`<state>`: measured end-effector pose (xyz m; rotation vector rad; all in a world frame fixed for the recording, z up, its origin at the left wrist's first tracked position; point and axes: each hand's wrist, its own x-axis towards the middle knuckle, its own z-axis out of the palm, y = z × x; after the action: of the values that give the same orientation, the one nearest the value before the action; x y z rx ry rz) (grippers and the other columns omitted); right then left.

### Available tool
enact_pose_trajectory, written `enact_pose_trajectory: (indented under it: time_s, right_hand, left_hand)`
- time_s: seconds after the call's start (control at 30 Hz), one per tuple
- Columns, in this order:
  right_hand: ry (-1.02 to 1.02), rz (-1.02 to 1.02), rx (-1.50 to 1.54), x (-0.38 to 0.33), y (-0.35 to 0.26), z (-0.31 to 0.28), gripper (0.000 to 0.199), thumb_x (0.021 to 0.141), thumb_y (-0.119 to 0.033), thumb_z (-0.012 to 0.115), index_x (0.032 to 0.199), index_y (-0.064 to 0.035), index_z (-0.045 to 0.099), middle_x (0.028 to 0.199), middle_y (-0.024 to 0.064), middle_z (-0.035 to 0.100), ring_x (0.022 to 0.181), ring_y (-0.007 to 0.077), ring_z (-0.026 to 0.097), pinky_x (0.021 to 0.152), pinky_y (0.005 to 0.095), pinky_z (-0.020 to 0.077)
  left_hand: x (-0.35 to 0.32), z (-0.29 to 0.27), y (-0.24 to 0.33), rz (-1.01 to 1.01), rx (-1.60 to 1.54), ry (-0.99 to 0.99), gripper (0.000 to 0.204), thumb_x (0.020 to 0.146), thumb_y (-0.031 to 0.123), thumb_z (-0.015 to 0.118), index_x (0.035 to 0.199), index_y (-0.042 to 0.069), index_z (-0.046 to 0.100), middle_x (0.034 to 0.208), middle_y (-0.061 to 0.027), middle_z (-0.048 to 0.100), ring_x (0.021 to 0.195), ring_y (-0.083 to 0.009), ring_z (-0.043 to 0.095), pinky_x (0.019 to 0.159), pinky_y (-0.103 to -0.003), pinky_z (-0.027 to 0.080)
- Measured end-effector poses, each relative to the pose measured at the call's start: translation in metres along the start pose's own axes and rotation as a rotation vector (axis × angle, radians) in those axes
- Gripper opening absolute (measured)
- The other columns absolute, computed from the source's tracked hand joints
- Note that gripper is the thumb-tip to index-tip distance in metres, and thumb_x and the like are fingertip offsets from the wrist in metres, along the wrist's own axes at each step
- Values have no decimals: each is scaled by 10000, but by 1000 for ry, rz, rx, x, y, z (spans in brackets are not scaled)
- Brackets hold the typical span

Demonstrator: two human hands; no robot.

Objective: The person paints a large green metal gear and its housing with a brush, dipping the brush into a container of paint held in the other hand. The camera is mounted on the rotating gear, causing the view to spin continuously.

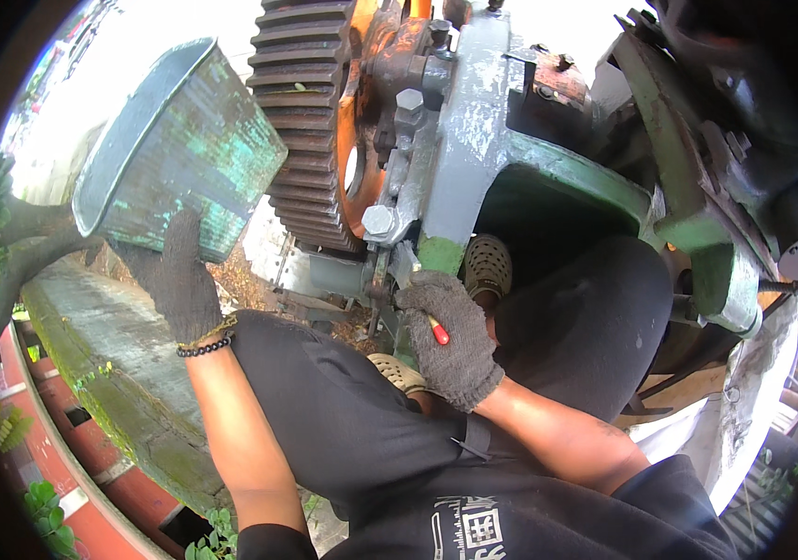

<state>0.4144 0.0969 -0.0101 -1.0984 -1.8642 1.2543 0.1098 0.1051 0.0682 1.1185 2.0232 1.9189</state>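
My left hand (177, 275), in a dark knit glove, holds up a dented metal bucket (179, 149) with green patina, tilted at the upper left. My right hand (448, 331), also gloved, is shut on a tool with a red handle (438, 329) whose metal tip reaches up toward the base of the machine. Just above it sits a large hex bolt (378, 221) on the grey and green machine frame (473, 140). A big rusty toothed gear (310, 121) with an orange face stands beside the bucket.
My legs in dark trousers (343, 411) fill the middle, with perforated tan shoes (487, 266) near the machine. A mossy concrete ledge (109, 373) and red bricks run along the left. More green machine parts (716, 271) and a pale cloth (754, 392) lie to the right.
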Motion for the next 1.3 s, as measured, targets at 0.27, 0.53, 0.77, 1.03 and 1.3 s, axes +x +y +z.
enact_pose_trajectory:
  time_s: [0.27, 0.53, 0.77, 1.03, 1.3]
  right_hand:
    - [64, 8, -82, 28, 22, 17, 260, 934, -65, 655, 1182, -61, 733, 1218, 189, 691, 1172, 419, 647, 1007, 491, 536]
    - [-5, -132, -97, -7, -12, 9, 353, 912, -1, 633, 1246, -67, 726, 1306, 210, 622, 1202, 430, 627, 1007, 495, 541]
    - [-3, 22, -111, -4, -9, 18, 305, 936, -6, 639, 1219, -67, 736, 1256, 209, 629, 1199, 419, 636, 987, 475, 552]
    - [19, 89, -86, 20, 27, 38, 279, 926, -13, 650, 1176, -91, 745, 1271, 204, 606, 1209, 420, 628, 1002, 476, 549]
    - [15, -216, -288, -9, -11, 28, 357, 845, 11, 705, 1192, -64, 745, 1372, 243, 579, 1267, 458, 595, 1045, 491, 521]
  left_hand:
    - [0, 7, -1, 70, -54, 13, 879, 903, 105, 792, 1618, -22, 297, 1551, -163, 469, 1377, -263, 492, 1199, -427, 393]
    - [0, 2, -8, 56, -90, 8, 891, 889, 56, 784, 1627, -16, 288, 1534, -152, 480, 1362, -264, 503, 1194, -429, 400]
    - [2, -6, -21, 36, -212, -35, 947, 865, 49, 812, 1650, 44, 284, 1526, -112, 491, 1360, -243, 503, 1177, -426, 425]
    - [7, -9, -37, 10, -222, -24, 1056, 793, 28, 872, 1665, 65, 278, 1537, -107, 478, 1376, -244, 495, 1186, -416, 422]
    - [4, -10, -30, 35, -146, -15, 1051, 786, 50, 893, 1656, 70, 304, 1543, -120, 474, 1394, -248, 488, 1193, -430, 427]
